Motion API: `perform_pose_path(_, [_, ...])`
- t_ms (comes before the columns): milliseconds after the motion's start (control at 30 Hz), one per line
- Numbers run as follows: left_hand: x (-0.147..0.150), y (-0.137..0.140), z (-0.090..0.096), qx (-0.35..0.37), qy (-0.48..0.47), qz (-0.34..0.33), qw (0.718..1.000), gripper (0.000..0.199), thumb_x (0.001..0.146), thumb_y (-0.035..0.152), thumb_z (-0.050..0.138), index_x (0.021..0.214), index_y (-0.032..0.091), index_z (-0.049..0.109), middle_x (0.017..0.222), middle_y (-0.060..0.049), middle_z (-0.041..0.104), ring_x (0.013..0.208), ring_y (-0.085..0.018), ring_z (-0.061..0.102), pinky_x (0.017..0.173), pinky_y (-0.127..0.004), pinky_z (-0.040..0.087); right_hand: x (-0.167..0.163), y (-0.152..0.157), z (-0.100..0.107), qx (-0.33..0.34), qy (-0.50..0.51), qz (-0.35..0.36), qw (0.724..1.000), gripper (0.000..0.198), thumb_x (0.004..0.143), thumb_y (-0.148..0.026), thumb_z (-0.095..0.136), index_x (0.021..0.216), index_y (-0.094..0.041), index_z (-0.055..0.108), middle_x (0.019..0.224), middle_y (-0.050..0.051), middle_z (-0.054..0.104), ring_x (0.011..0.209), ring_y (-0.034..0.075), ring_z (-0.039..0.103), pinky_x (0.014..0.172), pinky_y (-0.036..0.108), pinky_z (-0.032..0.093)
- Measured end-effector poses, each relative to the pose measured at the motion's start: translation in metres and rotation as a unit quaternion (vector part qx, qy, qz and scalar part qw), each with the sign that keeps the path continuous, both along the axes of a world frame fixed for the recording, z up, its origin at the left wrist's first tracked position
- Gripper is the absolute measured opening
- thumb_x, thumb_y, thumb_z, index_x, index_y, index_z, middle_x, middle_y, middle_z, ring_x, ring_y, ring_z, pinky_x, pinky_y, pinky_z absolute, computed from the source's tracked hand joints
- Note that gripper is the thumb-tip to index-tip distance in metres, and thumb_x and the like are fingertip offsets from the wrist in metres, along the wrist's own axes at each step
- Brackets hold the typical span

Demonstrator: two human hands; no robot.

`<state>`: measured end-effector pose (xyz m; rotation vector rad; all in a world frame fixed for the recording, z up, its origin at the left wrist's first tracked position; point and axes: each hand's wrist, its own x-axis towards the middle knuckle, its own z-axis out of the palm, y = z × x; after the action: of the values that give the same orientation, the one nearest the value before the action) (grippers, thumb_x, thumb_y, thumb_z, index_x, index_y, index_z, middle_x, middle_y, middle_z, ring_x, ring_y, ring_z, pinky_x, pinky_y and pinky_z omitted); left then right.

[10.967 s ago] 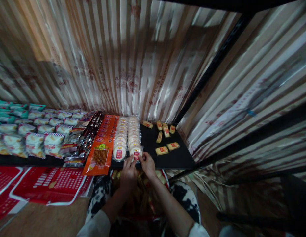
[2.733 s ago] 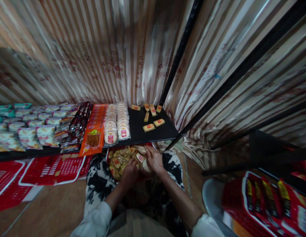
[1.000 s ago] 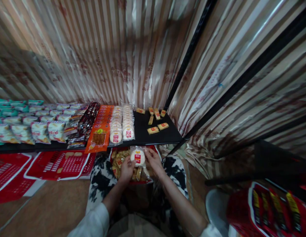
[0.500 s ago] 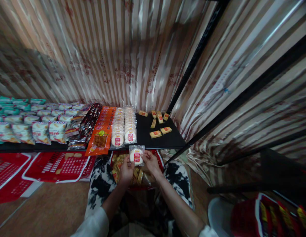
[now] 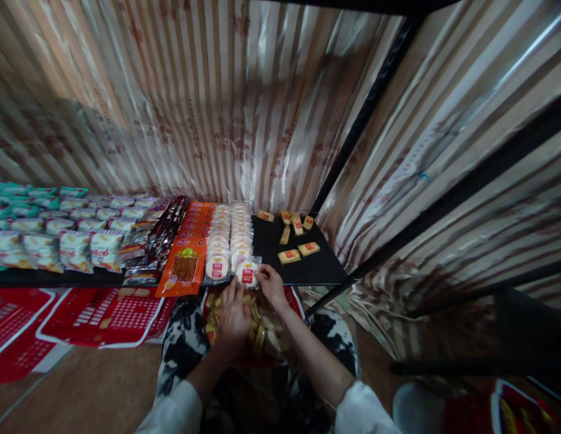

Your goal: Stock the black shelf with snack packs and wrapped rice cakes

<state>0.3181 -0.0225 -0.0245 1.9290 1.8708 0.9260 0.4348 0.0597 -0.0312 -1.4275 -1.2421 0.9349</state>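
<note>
A clear-wrapped round white rice cracker with a red label is at the shelf's front edge, at the near end of the right-hand row of like packets. My right hand pinches this packet by its right edge. My left hand has its fingers stretched forward, the tips touching the packet's lower left edge. Left of it runs a second row of wrapped rice crackers. Beneath my hands, between my knees, a red bag holds many gold-wrapped snacks.
Several small yellow packets lie on the black shelf at right. An orange snack bag, dark packets and white packets stand leftward. A black post slants at right. Red bags lie below the shelf.
The rice cracker packet has moved forward from over the red bag to the row's near end. My left fingers have loosened from a pinch and straightened; the right still pinches.
</note>
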Motion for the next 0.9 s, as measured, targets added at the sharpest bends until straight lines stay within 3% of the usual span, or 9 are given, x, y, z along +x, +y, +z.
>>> perform_pose_path(267, [-0.001,0.022,0.001,-0.02,0.03,-0.026,0.999,0.052,0.073,0.005,0.039,0.123,0.011,0.051,0.14,-0.011,0.04,0.126,-0.025,0.036,0.105,-0.038,0.034,-0.006,0.025,-0.005,0.019,-0.064,-0.008,0.998,0.024,0.068,-0.037,0.058,0.081,-0.018,0.066,0.075,0.001,0.061,0.063,0.014,0.057,0.063,0.026,0.047])
perform_pose_path(467, [0.001,0.028,-0.01,-0.022,0.037,-0.032,0.999,0.055,0.071,0.006,0.04,0.126,0.008,0.049,0.144,-0.013,0.034,0.127,-0.028,0.036,0.104,-0.04,0.035,-0.007,0.03,-0.006,0.025,-0.154,-0.025,0.988,0.021,0.071,-0.035,0.058,0.085,-0.021,0.066,0.072,0.001,0.061,0.062,0.015,0.056,0.063,0.027,0.046])
perform_pose_path(633, [0.005,0.03,-0.019,-0.019,0.042,-0.021,0.999,0.053,0.071,0.007,0.039,0.124,0.006,0.051,0.144,-0.013,0.034,0.125,-0.029,0.038,0.105,-0.041,0.033,-0.006,0.027,-0.012,0.023,-0.127,-0.02,0.991,0.024,0.072,-0.037,0.057,0.088,-0.021,0.066,0.072,0.0,0.062,0.063,0.015,0.056,0.063,0.026,0.046])
perform_pose_path(800, [0.008,0.035,-0.017,-0.033,0.062,-0.028,0.997,0.052,0.072,0.007,0.038,0.122,-0.002,0.051,0.142,-0.02,0.034,0.127,-0.032,0.035,0.106,-0.043,0.032,-0.007,0.029,-0.017,0.033,-0.121,-0.019,0.992,0.025,0.073,-0.036,0.057,0.088,-0.019,0.067,0.077,0.003,0.064,0.069,0.016,0.058,0.068,0.027,0.046])
perform_pose_path(900, [0.01,0.04,-0.016,-0.025,0.054,-0.026,0.998,0.056,0.07,0.007,0.04,0.125,0.001,0.049,0.143,-0.018,0.034,0.127,-0.031,0.035,0.106,-0.043,0.032,-0.007,0.032,-0.016,0.032,-0.147,-0.03,0.988,0.025,0.075,-0.036,0.056,0.09,-0.02,0.067,0.08,0.004,0.064,0.071,0.017,0.058,0.069,0.028,0.046])
